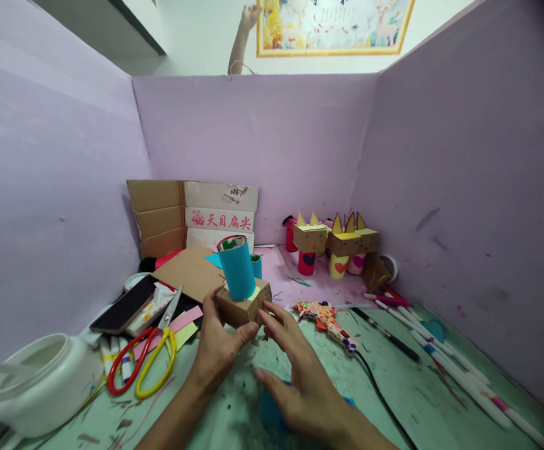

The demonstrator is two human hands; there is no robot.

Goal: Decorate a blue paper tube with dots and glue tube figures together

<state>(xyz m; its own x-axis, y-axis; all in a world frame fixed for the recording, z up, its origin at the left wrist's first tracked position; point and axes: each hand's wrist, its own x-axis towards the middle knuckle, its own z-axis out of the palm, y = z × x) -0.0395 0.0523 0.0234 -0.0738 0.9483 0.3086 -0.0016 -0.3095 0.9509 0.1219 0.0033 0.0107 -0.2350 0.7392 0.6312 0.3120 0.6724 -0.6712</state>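
Observation:
My left hand [218, 347] is closed around the near side of a small cardboard box [243, 304] that stands on the table. A blue paper tube [237, 267] stands upright on top of the box. My right hand [295, 369] reaches toward the box's right corner, fingers stretched out with the fingertips at its edge. Nothing is held in my right hand. Under my right wrist a bit of blue paper [272, 409] shows on the green table [393, 375].
Red and yellow scissors [147, 359], a phone [124, 304] and a white jar [42, 381] lie at the left. Finished cardboard animal figures [337, 247] stand at the back. Several markers [440, 350] and a black cable [384, 394] are on the right. Purple walls enclose the table; another person's arm [241, 37] shows beyond.

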